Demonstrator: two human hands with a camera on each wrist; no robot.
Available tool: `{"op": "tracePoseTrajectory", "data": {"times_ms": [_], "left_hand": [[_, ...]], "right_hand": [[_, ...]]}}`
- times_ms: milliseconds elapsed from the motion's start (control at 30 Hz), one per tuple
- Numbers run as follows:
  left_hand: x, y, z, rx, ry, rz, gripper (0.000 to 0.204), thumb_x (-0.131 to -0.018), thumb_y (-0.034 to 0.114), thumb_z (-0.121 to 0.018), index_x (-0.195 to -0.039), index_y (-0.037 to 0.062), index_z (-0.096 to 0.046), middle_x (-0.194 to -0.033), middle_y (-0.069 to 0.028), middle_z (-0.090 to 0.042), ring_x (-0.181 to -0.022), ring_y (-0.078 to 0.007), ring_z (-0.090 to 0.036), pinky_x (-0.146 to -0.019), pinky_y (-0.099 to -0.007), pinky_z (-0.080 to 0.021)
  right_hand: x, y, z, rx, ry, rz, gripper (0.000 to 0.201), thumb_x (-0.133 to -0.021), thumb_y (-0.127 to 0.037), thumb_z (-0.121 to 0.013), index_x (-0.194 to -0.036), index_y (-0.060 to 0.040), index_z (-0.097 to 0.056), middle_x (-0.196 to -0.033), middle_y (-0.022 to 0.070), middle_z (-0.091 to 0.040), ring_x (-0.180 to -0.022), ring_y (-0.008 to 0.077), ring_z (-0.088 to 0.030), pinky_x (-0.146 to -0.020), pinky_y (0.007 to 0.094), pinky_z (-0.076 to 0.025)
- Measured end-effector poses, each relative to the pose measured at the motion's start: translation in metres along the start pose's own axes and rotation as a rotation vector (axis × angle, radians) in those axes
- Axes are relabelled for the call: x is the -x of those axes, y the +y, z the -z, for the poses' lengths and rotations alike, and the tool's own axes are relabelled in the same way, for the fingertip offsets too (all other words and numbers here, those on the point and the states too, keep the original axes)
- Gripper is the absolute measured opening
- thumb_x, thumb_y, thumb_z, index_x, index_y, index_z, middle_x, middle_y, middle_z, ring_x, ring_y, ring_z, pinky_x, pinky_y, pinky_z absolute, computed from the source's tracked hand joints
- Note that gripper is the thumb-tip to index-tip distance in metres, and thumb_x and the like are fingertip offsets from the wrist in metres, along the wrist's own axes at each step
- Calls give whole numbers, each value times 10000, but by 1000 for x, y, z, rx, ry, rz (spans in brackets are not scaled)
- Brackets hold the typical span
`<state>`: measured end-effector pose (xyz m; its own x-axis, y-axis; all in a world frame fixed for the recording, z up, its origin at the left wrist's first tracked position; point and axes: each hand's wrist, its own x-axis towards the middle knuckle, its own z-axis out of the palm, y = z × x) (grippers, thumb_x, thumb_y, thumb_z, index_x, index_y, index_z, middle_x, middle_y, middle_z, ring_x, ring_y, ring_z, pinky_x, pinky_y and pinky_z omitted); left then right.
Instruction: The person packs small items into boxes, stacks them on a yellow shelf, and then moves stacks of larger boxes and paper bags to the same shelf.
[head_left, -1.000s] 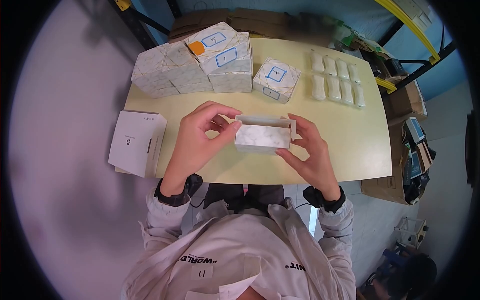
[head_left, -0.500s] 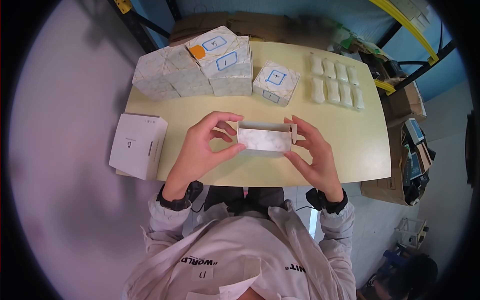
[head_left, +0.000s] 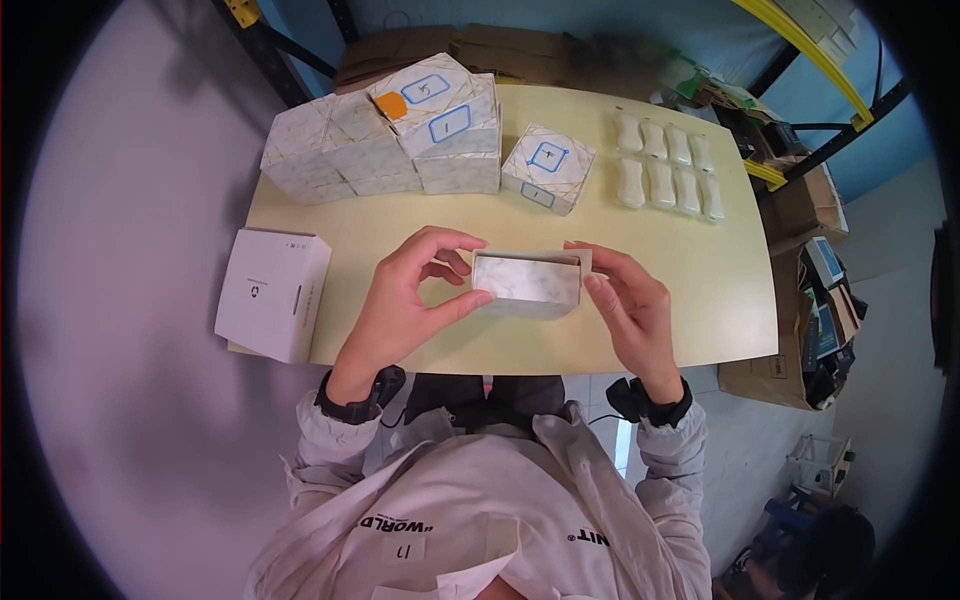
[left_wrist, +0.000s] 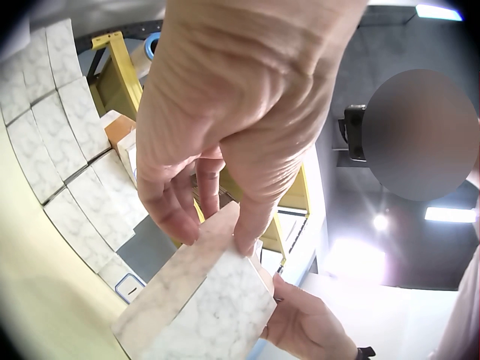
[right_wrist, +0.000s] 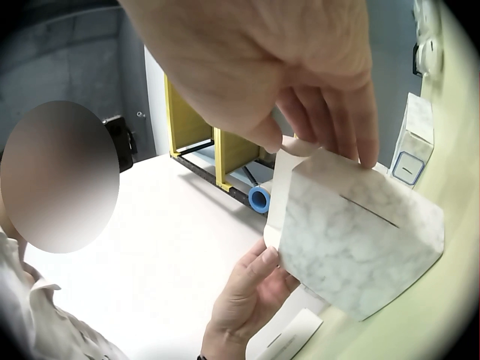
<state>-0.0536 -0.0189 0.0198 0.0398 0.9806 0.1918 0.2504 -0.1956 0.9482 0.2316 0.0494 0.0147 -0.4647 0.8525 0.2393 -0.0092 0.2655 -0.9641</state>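
Observation:
A small white marbled cardboard box (head_left: 525, 282) is held upright over the near middle of the table, between both hands. My left hand (head_left: 400, 290) grips its left end, thumb on the near side and fingers at the far edge. At the right end, my right hand (head_left: 638, 305) pinches the box near a pale side flap (right_wrist: 279, 191), thumb against the flap and fingers along the back edge. The right wrist view shows the marbled panel (right_wrist: 352, 240) with a thin slit near its upper edge. The box's inside is mostly hidden.
Stacked marbled boxes (head_left: 340, 140) stand at the back left, one labelled box (head_left: 550, 165) beside them. Several white packets (head_left: 660, 185) lie in two rows at the right. A larger white box (head_left: 270, 290) sits at the left edge of the table (head_left: 720, 300).
The top panel of the held box has come up toward the far rim, narrowing the opening. My right thumb has moved from the near lower corner up to the side flap.

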Motion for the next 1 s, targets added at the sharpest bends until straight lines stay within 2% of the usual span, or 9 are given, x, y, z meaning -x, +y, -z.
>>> {"op": "tracePoseTrajectory", "data": {"times_ms": [233,533,633,700,900,1000], "left_hand": [[1,-1,0,3,-3,8,510,-875,-34,-874,-1337,46,-673,-1284,-49,-679,-1055,-139,-662,-937,-330,-577],[2,0,-1,-2,4,-24,474,-882,-39,-864,-1312,44,-685,-1292,-58,-667,-1068,-141,-659,-941,-326,-576],[2,0,-2,-38,20,-17,435,-879,-38,-864,-1277,40,-704,-1298,-80,-687,-1094,-165,-677,-927,-326,-581],[2,-1,-3,-129,65,-169,371,-870,17,-892,-1207,50,-742,-1267,-97,-734,-997,-178,-719,-882,-326,-607],[9,-4,-1,-302,75,-297,330,-832,-18,-905,-1134,12,-776,-1325,-143,-761,-1094,-236,-756,-951,-346,-608],[13,-4,-5,-294,75,-305,316,-835,-16,-903,-1129,11,-789,-1353,-150,-752,-1087,-229,-759,-945,-337,-615]], "right_hand": [[1,-2,-2,-18,19,-32,304,-1118,-108,-649,-1372,55,-685,-1299,144,-756,-1143,196,-732,-987,355,-608],[3,-1,-1,11,0,-32,319,-1060,-19,-688,-1373,45,-685,-1362,148,-731,-1240,218,-704,-1056,383,-598],[4,-2,0,3,6,-14,319,-1037,6,-704,-1356,24,-707,-1371,159,-729,-1264,235,-705,-1071,389,-592],[4,-2,3,42,-39,23,317,-1018,17,-723,-1334,-3,-731,-1393,171,-721,-1299,249,-697,-1086,382,-583],[9,2,5,118,-74,56,299,-982,-1,-768,-1280,-30,-779,-1399,197,-729,-1295,277,-710,-1076,362,-566],[10,9,8,202,-66,114,302,-968,-5,-781,-1268,-41,-793,-1387,204,-737,-1278,284,-719,-1053,362,-570]]}}
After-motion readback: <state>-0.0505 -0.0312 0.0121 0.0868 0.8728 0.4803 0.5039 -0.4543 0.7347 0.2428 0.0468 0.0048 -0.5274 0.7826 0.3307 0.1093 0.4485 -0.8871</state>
